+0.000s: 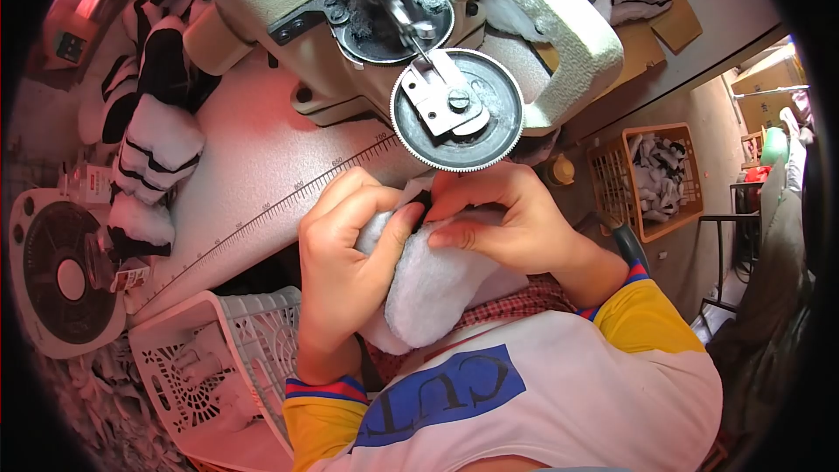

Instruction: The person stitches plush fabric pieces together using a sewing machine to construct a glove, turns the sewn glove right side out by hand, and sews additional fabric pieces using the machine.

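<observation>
The white fuzzy fleece piece looks soft and napped; the grey round metal wheel is dull with a knurled rim; the cream sewing-machine body looks pebbled and matt; the white perforated plastic basket is smooth.

A cream sewing machine fills the upper middle of the frame, its toothed metal disc facing down over a pink table marked with a printed ruler. Fluffy black-and-white pieces pile at the upper left, above a small fan and a white plastic basket. An orange crate of similar pieces stands at the right.
</observation>
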`<act>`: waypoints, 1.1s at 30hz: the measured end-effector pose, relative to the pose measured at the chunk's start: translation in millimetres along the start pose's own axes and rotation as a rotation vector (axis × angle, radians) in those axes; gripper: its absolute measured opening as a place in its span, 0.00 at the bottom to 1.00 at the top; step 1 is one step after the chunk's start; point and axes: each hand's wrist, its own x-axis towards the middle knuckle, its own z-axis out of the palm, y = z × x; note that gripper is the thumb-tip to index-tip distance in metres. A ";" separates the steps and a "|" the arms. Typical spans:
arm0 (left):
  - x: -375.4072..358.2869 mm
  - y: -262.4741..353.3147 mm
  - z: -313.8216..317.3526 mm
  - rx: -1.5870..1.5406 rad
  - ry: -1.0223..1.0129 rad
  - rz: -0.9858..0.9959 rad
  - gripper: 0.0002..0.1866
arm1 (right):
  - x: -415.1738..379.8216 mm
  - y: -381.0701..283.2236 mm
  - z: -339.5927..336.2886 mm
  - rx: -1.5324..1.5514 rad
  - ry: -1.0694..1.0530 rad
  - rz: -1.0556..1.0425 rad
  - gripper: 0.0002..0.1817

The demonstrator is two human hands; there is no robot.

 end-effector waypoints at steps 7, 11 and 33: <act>0.8 -1.9 1.9 0.001 -0.002 -0.003 0.06 | 1.9 -2.3 -3.0 -0.068 -0.025 -0.012 0.09; 0.6 -3.0 2.3 0.007 -0.003 -0.003 0.06 | 2.4 -0.9 -2.9 -0.062 -0.027 -0.008 0.09; 21.8 3.3 17.6 -0.437 0.119 0.095 0.28 | 12.5 -8.4 0.2 0.361 0.290 -0.436 0.42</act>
